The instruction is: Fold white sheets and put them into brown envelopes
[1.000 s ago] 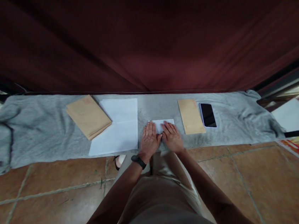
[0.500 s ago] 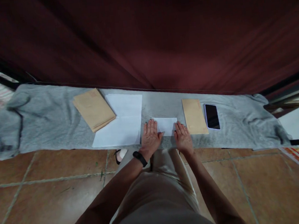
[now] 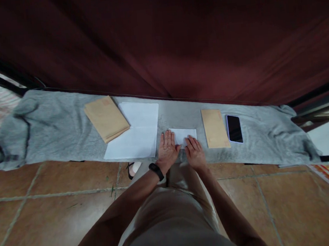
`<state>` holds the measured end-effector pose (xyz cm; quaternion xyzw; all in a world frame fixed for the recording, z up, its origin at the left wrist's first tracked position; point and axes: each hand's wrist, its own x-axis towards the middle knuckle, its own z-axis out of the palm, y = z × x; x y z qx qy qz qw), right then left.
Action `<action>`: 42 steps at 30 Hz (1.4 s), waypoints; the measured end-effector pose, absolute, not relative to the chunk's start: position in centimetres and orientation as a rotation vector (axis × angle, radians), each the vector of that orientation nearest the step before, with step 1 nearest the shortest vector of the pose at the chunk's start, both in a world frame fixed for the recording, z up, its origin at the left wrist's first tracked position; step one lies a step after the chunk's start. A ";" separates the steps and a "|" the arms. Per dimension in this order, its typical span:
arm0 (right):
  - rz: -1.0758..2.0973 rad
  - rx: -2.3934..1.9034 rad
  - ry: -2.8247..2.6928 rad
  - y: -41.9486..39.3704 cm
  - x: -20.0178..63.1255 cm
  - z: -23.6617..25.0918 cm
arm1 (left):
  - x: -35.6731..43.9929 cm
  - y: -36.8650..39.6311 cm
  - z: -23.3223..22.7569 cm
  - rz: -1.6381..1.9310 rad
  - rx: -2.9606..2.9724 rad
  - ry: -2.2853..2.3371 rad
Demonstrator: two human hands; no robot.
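Both hands lie flat, palms down and fingers stretched out, side by side on a small folded paper (image 3: 183, 135) that rests on a grey cloth (image 3: 65, 129) spread over the tiled floor (image 3: 44, 214). The left hand (image 3: 167, 150) presses the paper's left end; a black band (image 3: 156, 171) circles its wrist. The right hand (image 3: 195, 152) covers the paper's lower right part, and the two thumbs nearly touch. Neither hand grips anything; both are open and pressing. The paper sits near the cloth's front edge, about midway along it, and its far edge shows beyond the fingertips.

Just left of the left hand lies a larger white sheet (image 3: 136, 132), reaching to the cloth's front edge. A stack of brown envelopes (image 3: 106, 118) overlaps that sheet's far left corner. To the right of the paper, a little apart, lies a single brown envelope (image 3: 214, 127), and just beside it a dark phone (image 3: 234, 128), face up. A dark red curtain (image 3: 173, 40) hangs along the cloth's far edge. The cloth's left end is bunched up.
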<state>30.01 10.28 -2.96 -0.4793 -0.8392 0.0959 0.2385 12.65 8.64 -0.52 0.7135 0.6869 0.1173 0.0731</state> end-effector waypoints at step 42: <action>0.013 -1.392 -2.132 14.2 29.8 -1.9 | -6.7 7.4 3.1 0.965 1.728 2.591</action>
